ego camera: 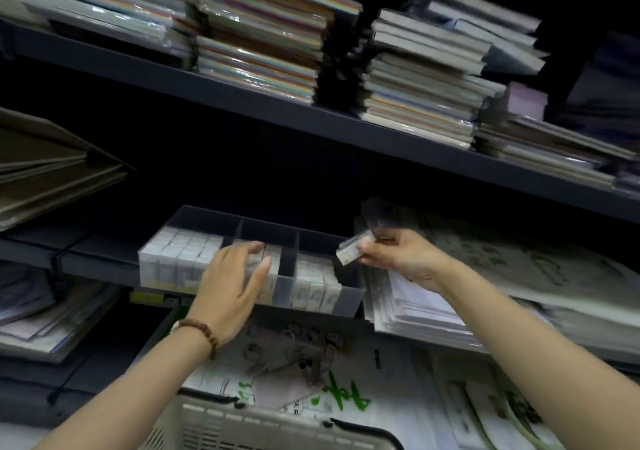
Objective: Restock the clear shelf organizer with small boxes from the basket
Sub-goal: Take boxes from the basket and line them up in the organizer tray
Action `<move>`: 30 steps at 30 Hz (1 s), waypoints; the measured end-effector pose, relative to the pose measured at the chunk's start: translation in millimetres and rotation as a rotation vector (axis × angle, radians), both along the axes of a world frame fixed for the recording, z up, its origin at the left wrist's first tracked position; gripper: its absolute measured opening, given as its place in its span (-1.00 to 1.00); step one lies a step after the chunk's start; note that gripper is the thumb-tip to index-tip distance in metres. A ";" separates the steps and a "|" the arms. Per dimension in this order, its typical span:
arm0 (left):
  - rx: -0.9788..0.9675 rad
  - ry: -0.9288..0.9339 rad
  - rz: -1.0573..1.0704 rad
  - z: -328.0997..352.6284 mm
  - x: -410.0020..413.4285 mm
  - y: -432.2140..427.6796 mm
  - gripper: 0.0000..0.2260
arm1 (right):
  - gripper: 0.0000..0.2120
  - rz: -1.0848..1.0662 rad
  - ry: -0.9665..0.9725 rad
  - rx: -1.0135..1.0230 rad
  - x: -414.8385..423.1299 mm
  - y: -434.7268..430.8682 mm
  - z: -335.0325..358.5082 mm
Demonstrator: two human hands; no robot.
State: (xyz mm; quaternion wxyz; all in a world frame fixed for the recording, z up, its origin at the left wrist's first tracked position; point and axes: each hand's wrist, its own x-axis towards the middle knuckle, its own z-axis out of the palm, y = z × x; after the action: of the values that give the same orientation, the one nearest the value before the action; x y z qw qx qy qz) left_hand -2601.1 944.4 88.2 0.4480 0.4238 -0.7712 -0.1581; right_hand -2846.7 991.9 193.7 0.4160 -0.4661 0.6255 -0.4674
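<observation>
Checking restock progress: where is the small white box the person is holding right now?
In the head view, the small white box is pinched in the right hand, just above the right end of the clear plastic shelf organizer.

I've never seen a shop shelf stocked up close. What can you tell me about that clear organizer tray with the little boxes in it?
The clear organizer is a see-through plastic tray sitting on the dark middle shelf, its front edge at the shelf's lip. Dividers split it into three lanes running front to back. The left lane looks packed with small pale boxes standing upright; the middle and right lanes hold boxes at the front, with empty space behind. The left hand reaches into the middle lane, touching the boxes there. Stacked paper packs lie beside its right end.
</observation>
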 end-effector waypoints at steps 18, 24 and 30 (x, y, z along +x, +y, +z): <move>0.016 -0.186 0.092 -21.9 7.0 -3.6 -0.29 | -0.57 -0.095 0.329 0.366 18.4 -48.4 -29.6; 0.019 -0.181 0.088 -21.1 6.9 -3.1 -0.31 | -0.65 -0.189 0.149 0.353 16.8 -53.2 -34.4; 0.027 -0.202 0.084 -21.8 7.4 -3.4 -0.31 | -0.61 -0.209 0.227 0.425 22.9 -60.5 -35.9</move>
State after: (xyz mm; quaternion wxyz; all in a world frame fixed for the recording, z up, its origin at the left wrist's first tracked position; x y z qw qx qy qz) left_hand -2593.7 941.1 66.4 0.3686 0.4753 -0.7918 -0.1060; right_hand -2823.7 931.4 157.8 0.3810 -0.3505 0.7973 -0.3104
